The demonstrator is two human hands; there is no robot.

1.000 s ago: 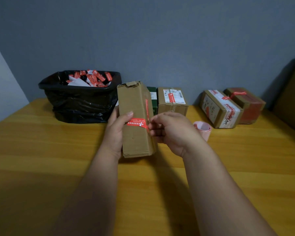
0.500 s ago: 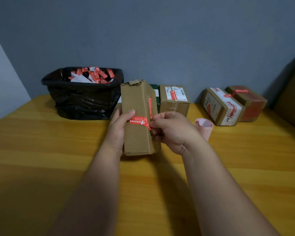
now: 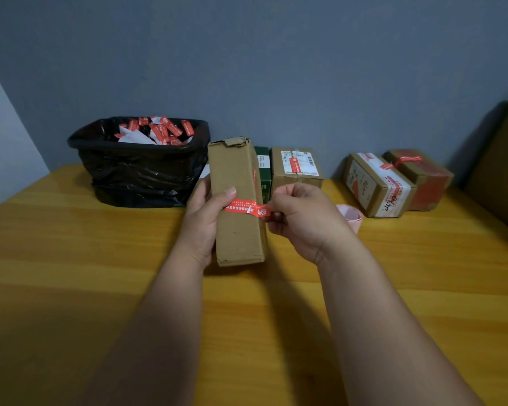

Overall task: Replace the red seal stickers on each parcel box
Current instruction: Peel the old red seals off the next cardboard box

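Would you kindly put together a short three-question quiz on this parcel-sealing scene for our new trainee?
1. True or false: the left hand holds the tall box upright on the table.
2. What does the right hand pinch?
A. the pink roll
B. the end of the red sticker on the tall box
C. the bin liner
3. Fill in: used red stickers lie in the black ____ at the back left.

Key
1. True: its thumb lies across the front and its fingers go behind.
2. B: the sticker's end is lifted off the box's right edge.
3. bin
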